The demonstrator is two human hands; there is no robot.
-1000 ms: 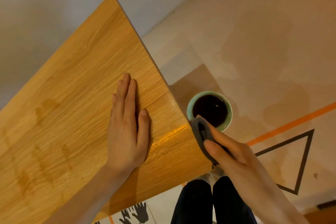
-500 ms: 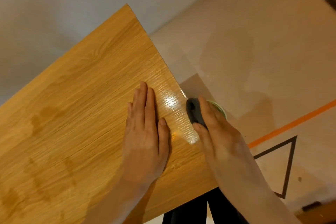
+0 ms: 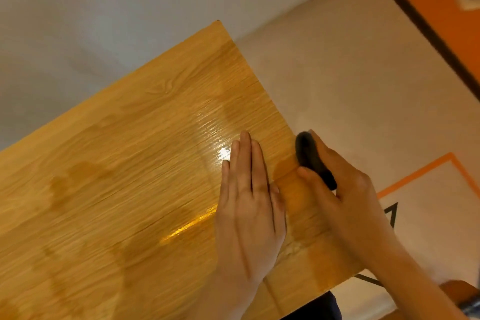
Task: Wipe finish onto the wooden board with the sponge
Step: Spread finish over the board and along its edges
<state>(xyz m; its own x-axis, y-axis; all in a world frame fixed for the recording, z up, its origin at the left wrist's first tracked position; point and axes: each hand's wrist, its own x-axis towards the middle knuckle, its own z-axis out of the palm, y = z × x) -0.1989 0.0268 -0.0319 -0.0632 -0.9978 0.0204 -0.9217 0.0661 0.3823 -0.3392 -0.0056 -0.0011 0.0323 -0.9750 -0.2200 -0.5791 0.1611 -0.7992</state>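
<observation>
A large light-oak wooden board [image 3: 124, 169] fills the left and middle of the head view, with darker wet patches and a shiny glare near its right edge. My left hand [image 3: 249, 205] lies flat on it, fingers together, palm down. Just to its right, my right hand [image 3: 345, 195] grips a dark grey sponge [image 3: 311, 158] pressed against the board's right edge. The cup of dark finish is hidden behind my right hand.
A pale wall [image 3: 104, 21] stands behind the board. Beige floor [image 3: 350, 80] lies to the right, marked with orange tape [image 3: 415, 176] and a black triangle outline [image 3: 391, 213]. An orange surface with a dark border [image 3: 441, 8] is at top right.
My right hand lifted the sponge from the cup of finish onto the board's right edge and slid it along that edge. The left hand stayed flat; the camera tilted up.
</observation>
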